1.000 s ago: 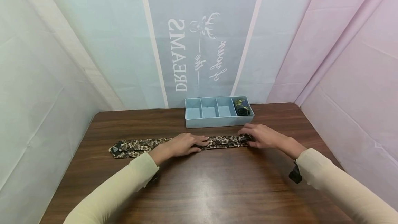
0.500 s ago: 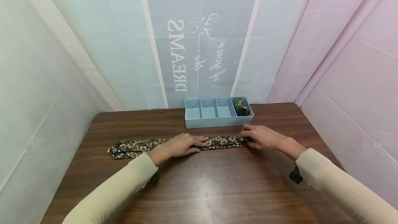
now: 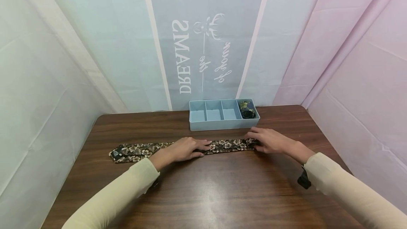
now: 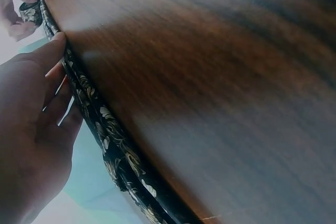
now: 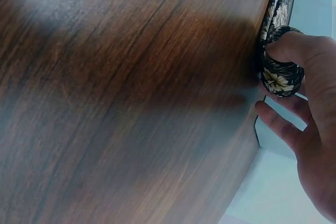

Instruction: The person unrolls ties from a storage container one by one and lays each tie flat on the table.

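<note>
A dark necktie [image 3: 227,145] with cream flowers lies lengthwise across the table, its wide pointed end at the left. Its right end is wound into a small roll [image 5: 282,72]. My right hand [image 3: 270,140] pinches this roll between thumb and fingers, and partly hides it in the head view. My left hand [image 3: 184,149] rests on the middle of the necktie with fairly straight fingers. In the left wrist view, the left thumb [image 4: 50,51] lies along the near edge of the cloth.
Behind the necktie stands a light blue box [image 3: 219,125] with several compartments. A rolled dark blue floral necktie [image 3: 247,110] sits in its rightmost compartment. The brown wooden table [image 3: 203,190] meets fabric walls at the back and sides.
The roll has turned a little in my right fingers, which stay almost in place. The necktie's wide end and my left hand have shifted slightly to the left.
</note>
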Demonstrator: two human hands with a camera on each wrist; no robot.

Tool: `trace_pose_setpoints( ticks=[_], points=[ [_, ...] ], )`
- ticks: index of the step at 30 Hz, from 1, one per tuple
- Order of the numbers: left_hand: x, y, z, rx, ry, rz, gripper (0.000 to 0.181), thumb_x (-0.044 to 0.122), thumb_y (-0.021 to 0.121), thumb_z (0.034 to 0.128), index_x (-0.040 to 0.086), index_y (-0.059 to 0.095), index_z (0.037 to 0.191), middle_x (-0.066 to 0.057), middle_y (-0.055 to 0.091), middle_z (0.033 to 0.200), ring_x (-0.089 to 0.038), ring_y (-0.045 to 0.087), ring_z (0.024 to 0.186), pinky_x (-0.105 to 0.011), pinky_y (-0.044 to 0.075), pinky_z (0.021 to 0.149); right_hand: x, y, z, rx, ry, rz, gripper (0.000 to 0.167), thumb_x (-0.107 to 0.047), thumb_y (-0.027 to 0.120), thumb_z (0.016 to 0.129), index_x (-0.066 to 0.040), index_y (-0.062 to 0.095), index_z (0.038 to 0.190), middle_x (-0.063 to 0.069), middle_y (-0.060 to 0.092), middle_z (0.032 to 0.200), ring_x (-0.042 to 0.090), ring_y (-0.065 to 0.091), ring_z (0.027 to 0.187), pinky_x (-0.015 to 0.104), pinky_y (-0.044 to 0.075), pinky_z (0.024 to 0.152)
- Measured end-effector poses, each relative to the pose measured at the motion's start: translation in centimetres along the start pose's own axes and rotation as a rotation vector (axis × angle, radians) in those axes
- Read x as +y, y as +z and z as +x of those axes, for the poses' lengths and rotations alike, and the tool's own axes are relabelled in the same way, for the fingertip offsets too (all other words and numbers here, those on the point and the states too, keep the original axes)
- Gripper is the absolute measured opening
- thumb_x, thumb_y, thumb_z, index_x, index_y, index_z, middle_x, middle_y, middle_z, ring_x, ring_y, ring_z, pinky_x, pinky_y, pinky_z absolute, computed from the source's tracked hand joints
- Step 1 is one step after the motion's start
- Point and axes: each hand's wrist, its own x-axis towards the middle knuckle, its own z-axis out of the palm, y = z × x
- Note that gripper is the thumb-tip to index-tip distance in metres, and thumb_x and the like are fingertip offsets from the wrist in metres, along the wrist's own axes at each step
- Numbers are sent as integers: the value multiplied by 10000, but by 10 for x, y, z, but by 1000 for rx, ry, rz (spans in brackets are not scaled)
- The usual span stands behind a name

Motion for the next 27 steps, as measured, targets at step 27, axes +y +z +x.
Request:
trace_pose_setpoints(
  ticks=[27],
  points=[
    [0,-1,-5,7,-6,-15,420,272,661,1068,166,640,1474,-44,519,1591,-282,582,1385,-454,513,1117,-2,0,-6,35,91,17,162,-356,754,1003,-208,744,1071,-63,622,1057,60,626,800,328,564,684]
  ],
)
